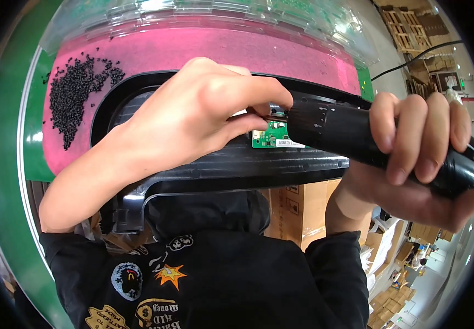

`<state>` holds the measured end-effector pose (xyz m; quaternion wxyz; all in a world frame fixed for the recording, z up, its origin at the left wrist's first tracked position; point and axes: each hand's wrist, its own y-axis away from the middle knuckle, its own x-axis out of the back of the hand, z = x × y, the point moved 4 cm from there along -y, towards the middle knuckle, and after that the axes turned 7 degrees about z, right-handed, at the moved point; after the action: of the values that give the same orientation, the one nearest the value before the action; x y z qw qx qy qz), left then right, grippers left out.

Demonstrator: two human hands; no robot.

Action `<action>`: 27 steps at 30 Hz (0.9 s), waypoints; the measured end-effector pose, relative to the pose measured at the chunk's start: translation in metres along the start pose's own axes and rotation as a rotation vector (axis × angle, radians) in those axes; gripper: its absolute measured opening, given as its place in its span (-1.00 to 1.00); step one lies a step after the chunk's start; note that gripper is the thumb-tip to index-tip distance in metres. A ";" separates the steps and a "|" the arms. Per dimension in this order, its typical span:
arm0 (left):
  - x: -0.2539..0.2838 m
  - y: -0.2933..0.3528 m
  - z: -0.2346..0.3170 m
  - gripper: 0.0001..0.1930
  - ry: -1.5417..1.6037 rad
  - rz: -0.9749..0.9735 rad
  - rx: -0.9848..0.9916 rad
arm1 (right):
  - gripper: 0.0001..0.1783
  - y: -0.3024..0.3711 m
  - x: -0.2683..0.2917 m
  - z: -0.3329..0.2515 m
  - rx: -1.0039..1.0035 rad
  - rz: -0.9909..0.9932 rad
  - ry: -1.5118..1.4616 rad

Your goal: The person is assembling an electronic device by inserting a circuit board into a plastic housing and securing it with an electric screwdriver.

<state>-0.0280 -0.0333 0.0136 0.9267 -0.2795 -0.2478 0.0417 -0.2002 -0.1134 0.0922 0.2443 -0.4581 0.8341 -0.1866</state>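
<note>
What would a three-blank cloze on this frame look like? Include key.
The person's ____ hand grips the black cylindrical tool.
The circuit board is mainly coloured ____.
The heap of small black parts lies on a ____ mat.

Missing words: right; green; pink.

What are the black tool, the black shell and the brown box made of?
Tool: probably smooth plastic, satiny, with soft highlights. Shell: likely shiny moulded plastic; it shows bright glints. Box: looks like cardboard, fairly dull, with flat brown sides.
</note>
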 end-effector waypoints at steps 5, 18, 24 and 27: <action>-0.002 -0.002 0.004 -0.63 0.067 -0.020 -0.071 | -0.51 0.018 -0.015 0.005 0.285 0.283 -0.202; -0.013 0.006 -0.010 -0.60 -0.118 -0.331 0.253 | -0.39 0.027 -0.014 0.029 -0.004 0.128 0.008; -0.010 0.010 -0.012 -0.66 -0.157 -0.251 0.180 | -0.39 0.026 -0.017 0.039 -0.070 0.122 0.011; -0.011 0.008 -0.010 -0.68 -0.174 -0.249 0.158 | -0.39 0.028 -0.018 0.035 -0.110 0.196 0.026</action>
<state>-0.0322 -0.0340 -0.0027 0.9188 -0.1681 -0.3558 -0.0302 -0.1905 -0.0872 0.0537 0.2253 -0.3846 0.8869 -0.1216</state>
